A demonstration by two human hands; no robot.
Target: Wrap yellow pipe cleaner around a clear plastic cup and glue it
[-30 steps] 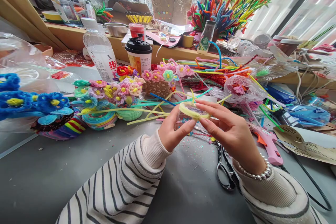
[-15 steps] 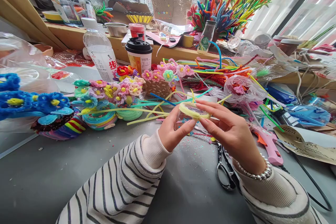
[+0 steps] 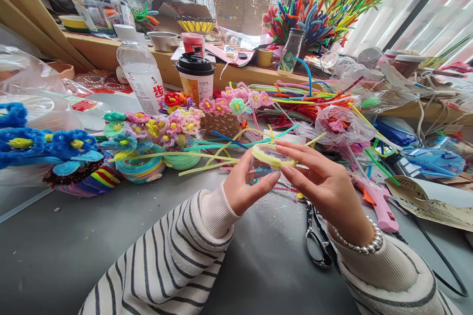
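Between my two hands is a small clear plastic cup [image 3: 259, 173], with a pale yellow pipe cleaner [image 3: 266, 159] wrapped around its rim. My left hand [image 3: 241, 184] grips the cup from the left, its thumb low against the near side. My right hand [image 3: 323, 177] holds the ringed rim from the right, fingers on top and thumb at the front edge. The fingers behind the cup are partly hidden. Loose yellow pipe cleaners [image 3: 207, 166] lie just beyond and left of the cup.
Black scissors [image 3: 317, 243] and a pink glue gun [image 3: 379, 202] lie to the right, near a cable. Pipe-cleaner flowers in small baskets [image 3: 142, 167] stand at left. A water bottle [image 3: 138, 74], a lidded paper cup [image 3: 195, 78] and pipe-cleaner bundles [image 3: 295, 108] line the back.
My left thumb has slid down off the yellow ring onto the cup's side. The right hand keeps nearly the same hold.
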